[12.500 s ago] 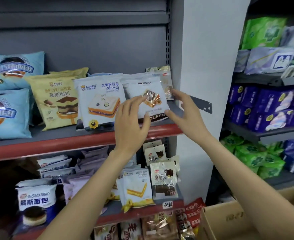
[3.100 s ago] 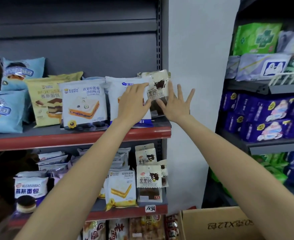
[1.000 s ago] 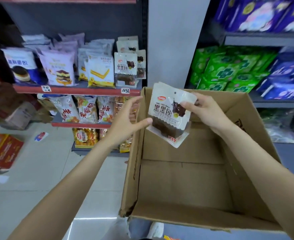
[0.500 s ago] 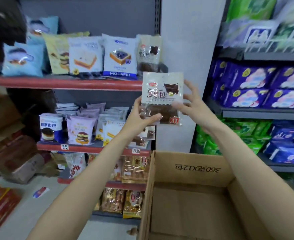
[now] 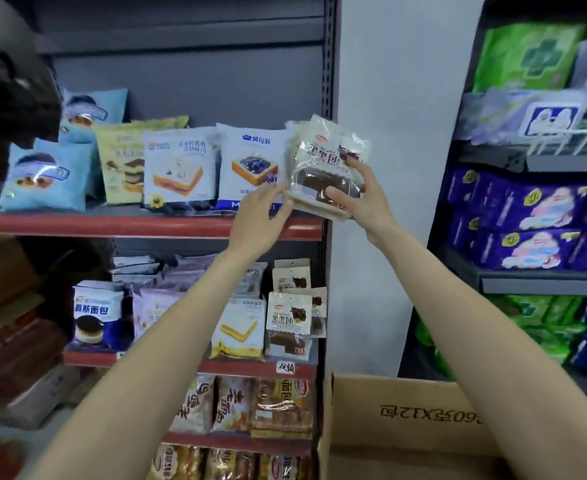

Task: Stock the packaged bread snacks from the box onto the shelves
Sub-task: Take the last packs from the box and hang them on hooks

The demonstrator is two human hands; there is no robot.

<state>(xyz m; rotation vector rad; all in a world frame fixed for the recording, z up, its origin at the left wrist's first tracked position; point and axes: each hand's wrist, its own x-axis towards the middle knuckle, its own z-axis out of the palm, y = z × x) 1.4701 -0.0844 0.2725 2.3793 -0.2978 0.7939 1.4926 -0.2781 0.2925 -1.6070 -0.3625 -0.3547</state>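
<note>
box [image 5: 423,407] — "360克X12包", upside down | held packet [image 5: 323,168] — "黑黑包"

Both bare forearms reach up and forward from the bottom of the view, converging toward 12 o'clock. The left hand [image 5: 262,216] sits at about 11 o'clock of the right, back toward the camera, fingers extended and close together, tips pointing toward 2 o'clock. The right hand [image 5: 361,199] is raised slightly higher, wrist bent, thumb curled toward 9 o'clock and fingers wrapped round a dark bread packet [image 5: 323,168], gripping its lower half.
</note>
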